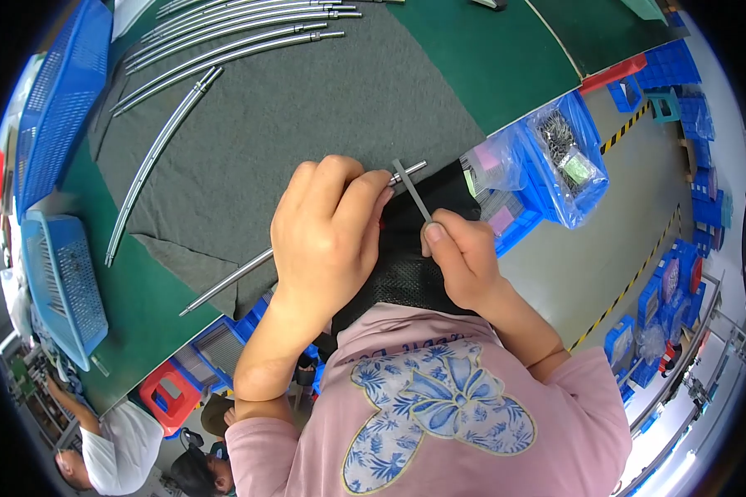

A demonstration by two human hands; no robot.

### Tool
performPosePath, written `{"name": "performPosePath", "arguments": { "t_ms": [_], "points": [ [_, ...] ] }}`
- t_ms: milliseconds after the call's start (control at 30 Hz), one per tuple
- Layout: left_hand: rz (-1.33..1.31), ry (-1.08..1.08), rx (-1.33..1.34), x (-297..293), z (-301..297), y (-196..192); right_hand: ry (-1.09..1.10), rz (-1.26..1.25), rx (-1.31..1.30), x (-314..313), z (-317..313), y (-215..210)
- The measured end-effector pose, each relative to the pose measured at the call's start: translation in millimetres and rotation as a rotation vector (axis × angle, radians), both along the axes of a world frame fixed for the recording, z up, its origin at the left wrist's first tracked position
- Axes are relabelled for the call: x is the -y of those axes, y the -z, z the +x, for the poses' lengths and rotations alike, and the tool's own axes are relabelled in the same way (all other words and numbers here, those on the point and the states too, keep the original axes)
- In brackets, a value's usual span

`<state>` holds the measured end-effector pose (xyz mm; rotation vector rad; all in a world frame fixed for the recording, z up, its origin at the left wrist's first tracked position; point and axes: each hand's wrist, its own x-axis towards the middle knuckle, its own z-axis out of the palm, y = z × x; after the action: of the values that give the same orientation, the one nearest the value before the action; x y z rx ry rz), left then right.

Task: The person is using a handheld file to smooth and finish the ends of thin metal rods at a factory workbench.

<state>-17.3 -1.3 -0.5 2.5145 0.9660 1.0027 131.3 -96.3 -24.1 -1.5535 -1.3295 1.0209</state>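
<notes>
My left hand (pixel 327 228) is closed round a slim shiny metal rod (pixel 234 282). The rod slants from the lower left, under my palm, to a stepped tip that sticks out beyond my fingers on the right. Pinched in my right hand (pixel 462 255) is a thin grey flat stick (pixel 414 191), which looks like a file. It crosses the rod near that tip and seems to touch it. Several similar rods (pixel 240 48) lie side by side on the grey cloth (pixel 323 108) at the far left. Closer, two more rods (pixel 162 157) lie together.
The cloth covers part of a green table (pixel 514 66). Blue plastic baskets (pixel 62 108) stand along the left edge. At the right edge, a blue bin (pixel 593 195) holds small metal parts in clear plastic. A red stool (pixel 174 393) and another person (pixel 124 447) are at the lower left.
</notes>
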Motion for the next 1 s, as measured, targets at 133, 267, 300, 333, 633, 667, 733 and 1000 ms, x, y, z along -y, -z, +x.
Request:
{"name": "performPosePath", "arguments": {
  "t_ms": [133,267,300,333,633,667,733,1000],
  "points": [
    [0.016,0.016,0.028,-2,1,2,0.016,0.075,0.089,-12,-2,6],
    [0.024,0.010,0.012,-3,-1,0,0.065,0.090,0.061,-22,-14,4],
    [0.002,0.021,0.036,-1,-1,-2,0.076,0.081,0.100,-13,-15,10],
    [-0.024,0.029,0.061,0,0,0,0.059,0.060,0.125,-6,-14,14],
    [0.032,0.045,0.040,-4,-1,4,0.071,0.073,0.030,-17,-14,11],
    [0.033,0.045,0.040,-4,0,4,0.062,0.048,-0.005,-16,-12,10],
    [0.015,0.043,0.047,-5,0,5,0.066,0.058,-0.007,-17,-14,10],
    [0.043,0.086,0.028,-5,-2,5,0.015,0.019,0.126,-4,-8,3]
  ]
}}
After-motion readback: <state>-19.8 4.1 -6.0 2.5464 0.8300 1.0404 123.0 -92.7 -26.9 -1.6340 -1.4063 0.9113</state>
